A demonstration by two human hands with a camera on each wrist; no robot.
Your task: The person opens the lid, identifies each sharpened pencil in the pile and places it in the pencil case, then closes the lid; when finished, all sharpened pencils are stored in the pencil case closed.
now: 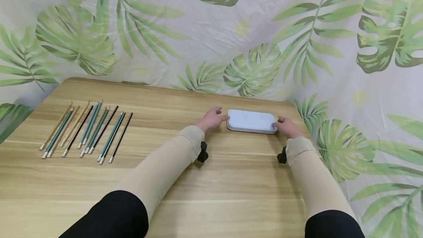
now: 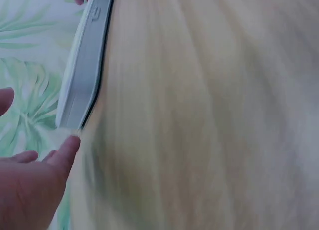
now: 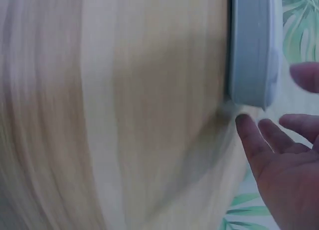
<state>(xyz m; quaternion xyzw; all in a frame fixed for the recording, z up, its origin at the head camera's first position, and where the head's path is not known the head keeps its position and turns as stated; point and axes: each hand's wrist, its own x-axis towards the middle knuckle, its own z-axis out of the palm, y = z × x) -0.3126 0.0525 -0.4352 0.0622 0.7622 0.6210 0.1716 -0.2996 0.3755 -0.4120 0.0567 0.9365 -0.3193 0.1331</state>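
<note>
A flat white case (image 1: 251,119) with rounded corners and a greyish side lies lengthwise near the far right of the table. My left hand (image 1: 213,119) is at its left end, a fingertip almost against the corner in the left wrist view. At the opposite end is my right hand (image 1: 288,127), and the right wrist view has its spread fingers (image 3: 251,138) just off the case's end. Neither hand curls round the case; whether a fingertip touches it I cannot tell. A small tab-like mark shows on the case's long side (image 2: 87,60).
Several pencils (image 1: 89,131) in teal, black and natural wood lie side by side on the left of the wooden table (image 1: 211,201). A leaf-patterned cloth (image 1: 211,28) hangs behind the table and along its right side. Each wrist carries a small black device (image 1: 203,152).
</note>
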